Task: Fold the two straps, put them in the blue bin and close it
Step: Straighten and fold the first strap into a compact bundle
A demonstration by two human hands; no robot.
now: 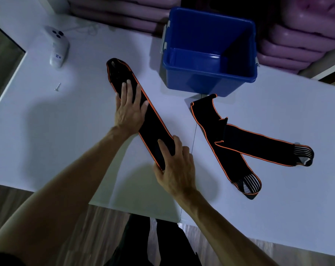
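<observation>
A black strap with orange edging (pixel 155 121) lies flat and straight on the white table (pixel 66 131), running from far left to near centre. My left hand (pixel 130 108) presses flat on its middle with fingers spread. My right hand (pixel 176 166) grips its near end, thumb under the edge. A second black and orange strap (pixel 237 143) lies bent in a V to the right, untouched. The blue bin (pixel 210 77) stands open at the back centre with nothing visible inside. No lid is in view.
A white controller (pixel 58 48) and a small screw (pixel 57 86) lie at the far left of the table. Stacked purple boxes (pixel 301 35) fill the back behind the bin. The table's near edge runs just below my hands.
</observation>
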